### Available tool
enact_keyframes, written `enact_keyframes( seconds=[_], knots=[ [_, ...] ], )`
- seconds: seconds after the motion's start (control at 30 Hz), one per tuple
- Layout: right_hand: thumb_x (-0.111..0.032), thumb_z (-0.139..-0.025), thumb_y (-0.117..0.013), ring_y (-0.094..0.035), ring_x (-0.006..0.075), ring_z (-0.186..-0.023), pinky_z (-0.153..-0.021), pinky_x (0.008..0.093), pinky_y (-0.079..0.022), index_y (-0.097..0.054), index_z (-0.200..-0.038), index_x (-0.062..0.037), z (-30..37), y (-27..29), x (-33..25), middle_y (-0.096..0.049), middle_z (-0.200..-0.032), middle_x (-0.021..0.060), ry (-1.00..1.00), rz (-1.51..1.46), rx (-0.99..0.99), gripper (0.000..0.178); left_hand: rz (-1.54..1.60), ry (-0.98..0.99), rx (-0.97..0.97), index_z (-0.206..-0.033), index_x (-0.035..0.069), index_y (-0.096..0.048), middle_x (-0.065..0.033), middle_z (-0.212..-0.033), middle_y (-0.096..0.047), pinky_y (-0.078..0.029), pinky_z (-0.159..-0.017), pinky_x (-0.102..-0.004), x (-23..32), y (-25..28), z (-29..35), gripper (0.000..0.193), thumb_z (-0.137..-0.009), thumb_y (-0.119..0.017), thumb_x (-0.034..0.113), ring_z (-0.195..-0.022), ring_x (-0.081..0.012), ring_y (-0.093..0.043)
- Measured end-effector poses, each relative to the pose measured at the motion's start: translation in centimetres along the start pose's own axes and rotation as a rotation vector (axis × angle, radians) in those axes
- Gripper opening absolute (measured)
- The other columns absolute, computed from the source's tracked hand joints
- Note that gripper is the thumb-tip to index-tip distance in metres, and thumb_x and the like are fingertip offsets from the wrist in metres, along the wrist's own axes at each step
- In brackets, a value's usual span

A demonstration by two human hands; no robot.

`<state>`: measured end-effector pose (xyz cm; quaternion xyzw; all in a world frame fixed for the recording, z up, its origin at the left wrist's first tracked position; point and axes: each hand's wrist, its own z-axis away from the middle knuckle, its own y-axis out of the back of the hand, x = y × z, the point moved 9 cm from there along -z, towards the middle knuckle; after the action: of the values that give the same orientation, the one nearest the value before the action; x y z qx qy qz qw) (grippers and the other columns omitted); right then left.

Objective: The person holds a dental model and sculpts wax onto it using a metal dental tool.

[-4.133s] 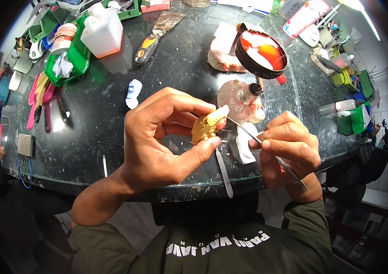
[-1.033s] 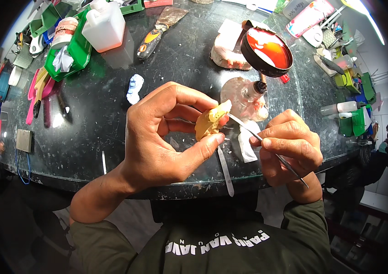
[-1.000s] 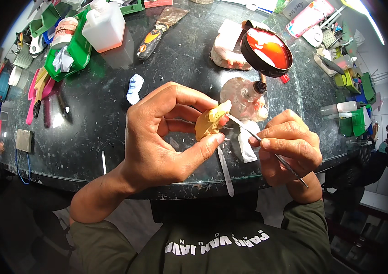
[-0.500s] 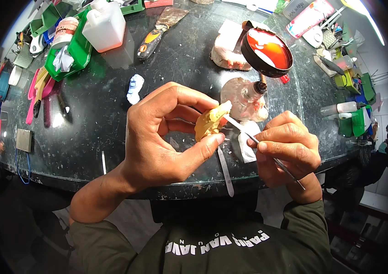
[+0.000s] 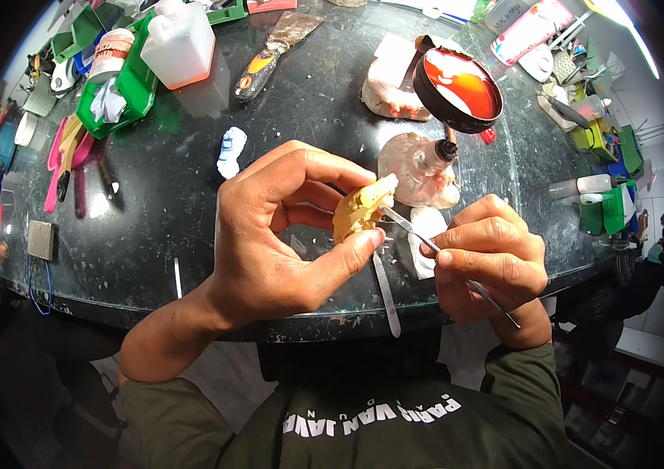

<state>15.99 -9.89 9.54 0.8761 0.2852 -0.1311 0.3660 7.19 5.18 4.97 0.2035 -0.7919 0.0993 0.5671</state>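
Observation:
My left hand [image 5: 269,234] is closed round a yellow plaster dental cast [image 5: 357,215], gripped between thumb and fingers above the bench. Held like a pen, a thin metal carving tool [image 5: 418,234] is in my right hand [image 5: 492,262]. Its flat blade touches or nearly touches the right side of the cast; the exact contact is too small to tell. Below the cast a slim metal instrument [image 5: 386,297] lies across the bench's near edge. A white piece [image 5: 425,227], perhaps folded paper, lies behind the carving tool.
A round black pan of red wax [image 5: 457,87] stands beyond my hands, near a glass burner [image 5: 418,168] and a pinkish plaster model [image 5: 394,86]. Farther off are a scraper [image 5: 275,56], a plastic bottle [image 5: 179,47] and a green bin [image 5: 132,98]. A blue-white lump [image 5: 230,152] lies left.
The carving tool's blade has shifted slightly down and turned on the cast, its flat face now showing more. My right hand has moved a little; my left hand stays nearly still.

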Motion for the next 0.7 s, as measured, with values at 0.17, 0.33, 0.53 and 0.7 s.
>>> enact_keyframes(
  seconds=[0.17, 0.33, 0.53, 0.7],
  knots=[
    [0.002, -0.080, -0.073, -0.061, 0.0190, -0.062, -0.056, 0.0291, -0.048, -0.068, -0.095, -0.0078, 0.08, 0.06, 0.04, -0.071, -0.082, 0.0095, -0.001, 0.021, 0.017, 0.018, -0.010, -0.006, -0.004, -0.111, -0.003, -0.063, -0.0097, -0.104, -0.063, -0.060, -0.078, -0.0252, 0.07, 0.07, 0.01, 0.038, -0.076, -0.077, -0.005, -0.092, -0.0138, -0.070],
    [0.009, -0.069, -0.071, -0.064, 0.0197, -0.064, -0.057, 0.0295, -0.052, -0.072, -0.092, -0.0027, -0.12, 0.22, -0.34, -0.071, -0.084, 0.0093, 0.042, -0.045, 0.002, 0.026, -0.020, -0.024, -0.012, -0.111, -0.004, -0.064, -0.0099, -0.105, -0.063, -0.059, -0.076, -0.0236, 0.35, 0.08, -0.05, 0.036, -0.077, -0.077, -0.005, -0.092, -0.0138, -0.070],
    [0.010, -0.070, -0.070, -0.063, 0.0192, -0.065, -0.057, 0.0299, -0.052, -0.072, -0.095, -0.0054, -0.02, 0.64, 0.11, -0.070, -0.084, 0.0084, -0.023, 0.016, 0.042, 0.030, -0.040, -0.035, -0.009, -0.111, -0.005, -0.067, -0.0108, -0.106, -0.062, -0.058, -0.076, -0.0233, 0.30, 0.20, 0.02, 0.035, -0.077, -0.076, -0.004, -0.093, -0.0143, -0.070],
    [0.010, -0.068, -0.069, -0.063, 0.0196, -0.065, -0.057, 0.0301, -0.052, -0.072, -0.095, -0.0044, 0.05, 0.39, 0.07, -0.070, -0.084, 0.0085, -0.006, 0.012, 0.038, 0.031, -0.048, -0.043, -0.012, -0.111, -0.006, -0.067, -0.0107, -0.106, -0.062, -0.056, -0.075, -0.0229, 0.41, 0.21, 0.03, 0.036, -0.076, -0.077, -0.003, -0.092, -0.0138, -0.069]
  ],
)
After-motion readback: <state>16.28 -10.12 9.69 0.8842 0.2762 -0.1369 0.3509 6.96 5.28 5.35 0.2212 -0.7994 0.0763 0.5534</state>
